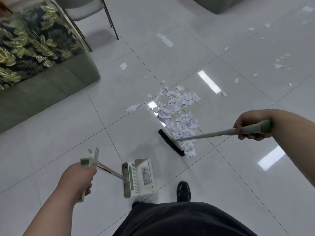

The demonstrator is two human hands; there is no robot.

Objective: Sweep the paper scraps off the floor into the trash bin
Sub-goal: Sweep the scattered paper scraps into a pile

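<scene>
Upper left: grey-green upholstered bench with leaf-print fabric on top. Thin dark metal chair legs just right of it, at the top edge. Lower left: left hand, fist closed round the green-and-white handle of the white plastic dustpan. Pan sits lower centre, mouth facing right, on or just above the glossy white tile floor, cannot tell which. Black shoe near the pan's lower right. Centre: torn white paper scraps heaped in a pile against the upper-right side of the black-bristled white broom head. Right: right hand, fingers wrapped round the broom's green grip. Upper right: loose scraps scattered well apart from the pile
</scene>
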